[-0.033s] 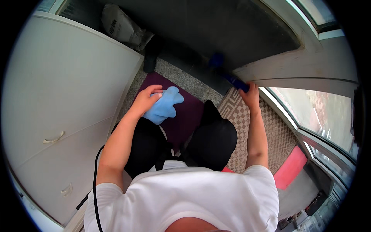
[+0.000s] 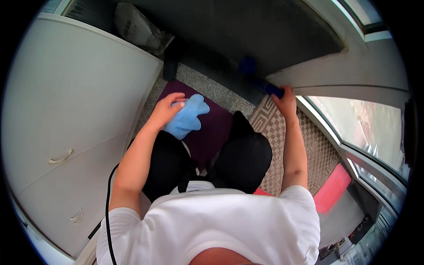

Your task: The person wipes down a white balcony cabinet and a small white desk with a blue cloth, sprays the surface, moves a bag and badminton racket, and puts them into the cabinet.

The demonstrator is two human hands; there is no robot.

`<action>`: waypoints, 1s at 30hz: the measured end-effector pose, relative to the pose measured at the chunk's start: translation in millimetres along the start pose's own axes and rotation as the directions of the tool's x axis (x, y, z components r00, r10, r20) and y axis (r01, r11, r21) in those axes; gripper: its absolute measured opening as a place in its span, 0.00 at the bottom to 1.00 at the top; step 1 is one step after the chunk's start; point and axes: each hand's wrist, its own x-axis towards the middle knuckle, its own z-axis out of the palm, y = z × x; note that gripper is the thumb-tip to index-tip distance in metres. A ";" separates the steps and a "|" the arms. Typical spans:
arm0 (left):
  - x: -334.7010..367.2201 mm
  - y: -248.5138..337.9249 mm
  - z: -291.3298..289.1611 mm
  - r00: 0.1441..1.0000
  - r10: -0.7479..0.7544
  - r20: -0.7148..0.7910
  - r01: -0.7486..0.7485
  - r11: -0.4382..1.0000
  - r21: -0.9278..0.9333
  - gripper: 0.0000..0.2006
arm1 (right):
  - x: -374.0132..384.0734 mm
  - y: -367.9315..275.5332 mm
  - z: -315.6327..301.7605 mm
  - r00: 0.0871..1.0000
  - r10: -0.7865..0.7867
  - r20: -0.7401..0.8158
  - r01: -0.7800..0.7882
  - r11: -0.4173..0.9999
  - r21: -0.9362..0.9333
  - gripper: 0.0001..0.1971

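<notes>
Head view: a person in a white shirt [image 2: 212, 216] and black trousers [image 2: 245, 161] has both knees bent and both arms reaching out. The left hand [image 2: 168, 111] is over a light blue cloth [image 2: 191, 115]. Its fingers are a bit bent, but it is hard to tell if they pinch the cloth or just rest on it. The cloth is by the left knee, above a purple mat [image 2: 216, 120] on the floor. Whether it touches the mat cannot be told.

The right hand [image 2: 287, 105] is out to the side, with its fingers curled round the near end of a long, dark blue tool [image 2: 268, 88]. The far end of the tool is near the low part of a dark wall panel [image 2: 247, 26]. That end is blurry and dark, so its shape is not clear. A brown patterned mat [image 2: 287, 150] lies under the right arm.

The step in hand looks like holding the tool out by the panel, with the cloth kept close on the left. From here, a good move would seem to need a firm hold on the tool and a careful swing, as the white window frame [image 2: 316, 115] is just beside the right hand.
</notes>
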 end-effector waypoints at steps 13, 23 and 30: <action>-7.7 14.5 -12.1 0.997 0.023 -0.076 -0.029 0.996 -0.084 0.19 | 49.4 -47.5 24.3 0.971 -0.233 0.051 0.236 0.967 -0.094 0.29; -28.8 29.9 -8.0 0.971 -0.032 -0.236 -0.054 0.935 -0.350 0.17 | 6.7 -84.4 -76.7 0.991 -0.019 0.134 -0.012 0.975 0.223 0.29; -115.9 97.5 -49.5 0.908 -0.146 -0.392 -0.071 0.870 -0.488 0.15 | -52.7 -99.6 -207.8 0.923 0.297 0.245 -0.369 0.861 0.349 0.22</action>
